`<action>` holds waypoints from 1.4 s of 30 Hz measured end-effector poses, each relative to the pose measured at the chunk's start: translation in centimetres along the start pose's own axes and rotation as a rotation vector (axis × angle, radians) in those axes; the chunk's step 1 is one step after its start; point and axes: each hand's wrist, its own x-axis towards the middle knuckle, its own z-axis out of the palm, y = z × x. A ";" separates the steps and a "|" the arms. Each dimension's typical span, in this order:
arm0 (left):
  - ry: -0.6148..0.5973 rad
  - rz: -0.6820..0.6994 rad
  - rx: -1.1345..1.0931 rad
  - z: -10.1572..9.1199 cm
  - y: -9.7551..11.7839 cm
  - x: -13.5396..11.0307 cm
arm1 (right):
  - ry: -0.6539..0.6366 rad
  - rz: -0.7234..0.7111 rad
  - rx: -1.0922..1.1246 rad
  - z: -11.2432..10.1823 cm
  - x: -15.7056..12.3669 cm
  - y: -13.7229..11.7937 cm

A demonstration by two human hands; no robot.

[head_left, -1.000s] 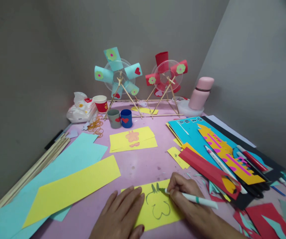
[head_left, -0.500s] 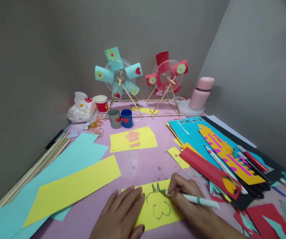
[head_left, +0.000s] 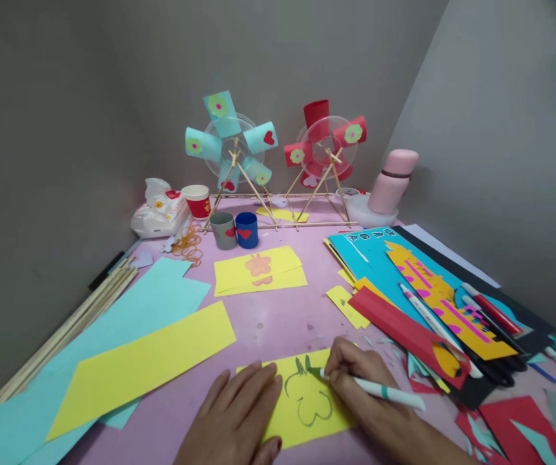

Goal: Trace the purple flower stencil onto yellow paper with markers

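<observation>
A yellow sheet of paper (head_left: 301, 433) lies at the near middle of the table, bearing a green outline drawing (head_left: 314, 410) with rounded lobes and two short filled strokes on top. My left hand (head_left: 241, 413) rests flat on the sheet's left part, fingers stretched out. Pinched in my right hand (head_left: 362, 384) is a white marker (head_left: 389, 392) with a green band. Its dark green tip touches the paper, or nearly so, beside the two strokes. Beyond my hands another yellow paper (head_left: 285, 261) carries an orange flower-like drawing.
Light blue sheets (head_left: 127, 323), a yellow strip (head_left: 146, 368) and wooden sticks (head_left: 79, 316) lie left. Two paper wheels on stick frames (head_left: 234, 152) stand behind a grey ring (head_left: 223, 230) and a blue ring (head_left: 247, 230). Right are coloured papers (head_left: 379, 252), markers, scraps and a pink bottle (head_left: 394, 181).
The marker tip has shifted very slightly left, near the top strokes of the drawing. My left hand stays in place on the paper.
</observation>
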 end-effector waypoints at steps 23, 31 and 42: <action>-0.007 0.025 0.061 -0.1 0.1 0.2 | -0.029 -0.035 0.074 0.0 0.1 0.2; -0.008 0.042 0.093 0.0 0.1 0.2 | -0.073 -0.041 0.121 0.1 0.3 0.0; -0.007 0.000 0.027 0.0 0.1 0.0 | -0.087 -0.067 0.071 0.1 0.1 0.3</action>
